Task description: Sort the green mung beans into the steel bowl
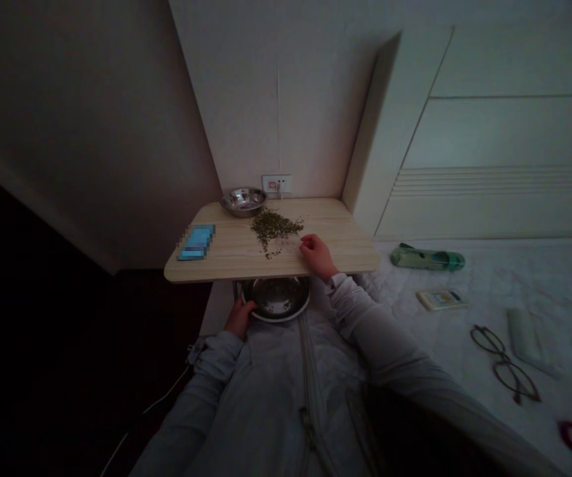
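Note:
A loose pile of small green grains [272, 225], too small to name surely, is spread over a light wooden table [226, 262]. Just right of the pile, my right hand [318, 255] is low over the tabletop with its fingertips pressed together; whatever they may hold is too small to make out. My left hand [240, 319] grips the left rim of a metal bowl [280, 301] at my lap, below the table's front edge. A few small specks show in that bowl, and the tabletop hides its far side. Behind the pile stands a second metal bowl [243, 202].
A phone [197, 242] with a blurred screen lies on the table's left. A wall socket [276, 183] with a plug is behind. On the white bed [395, 298] at right lie a green pouch [427, 258], a pale phone-like object [442, 299], glasses [502, 358] and a pale case [529, 341].

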### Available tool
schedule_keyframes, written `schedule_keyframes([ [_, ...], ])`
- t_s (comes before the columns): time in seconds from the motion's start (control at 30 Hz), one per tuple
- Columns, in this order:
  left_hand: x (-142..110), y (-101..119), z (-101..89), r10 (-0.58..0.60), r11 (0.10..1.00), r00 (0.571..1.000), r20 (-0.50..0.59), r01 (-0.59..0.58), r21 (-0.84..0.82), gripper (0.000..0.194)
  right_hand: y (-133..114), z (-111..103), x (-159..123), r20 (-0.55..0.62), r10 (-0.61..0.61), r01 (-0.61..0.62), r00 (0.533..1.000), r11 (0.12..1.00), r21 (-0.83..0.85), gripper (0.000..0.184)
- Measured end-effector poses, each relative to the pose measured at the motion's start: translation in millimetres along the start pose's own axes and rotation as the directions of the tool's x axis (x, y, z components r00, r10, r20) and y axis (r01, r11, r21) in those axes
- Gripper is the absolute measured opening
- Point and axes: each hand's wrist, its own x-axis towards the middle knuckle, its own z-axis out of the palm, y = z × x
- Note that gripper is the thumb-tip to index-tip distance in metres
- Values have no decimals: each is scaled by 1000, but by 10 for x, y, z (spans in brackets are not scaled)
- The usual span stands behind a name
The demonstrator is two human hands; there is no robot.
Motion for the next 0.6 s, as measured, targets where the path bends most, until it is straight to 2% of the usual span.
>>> schedule_keyframes([
  [0.17, 10, 1, -7, -19, 1000, 1000, -21, 19, 13, 42, -13, 5, -11, -25, -9, 7, 1000, 996, -91, 23],
  [0.3, -1, 5, 0, -24, 1000, 1000, -4, 24, 0, 42, -11, 11, -17, 3, -15, 15, 1000, 992, -125, 24],
  [0.6, -9, 4, 3, -14, 1000, 1000, -20, 14, 4, 42, -7, -11, -3, 101, 18, -12, 995, 998, -63, 18],
])
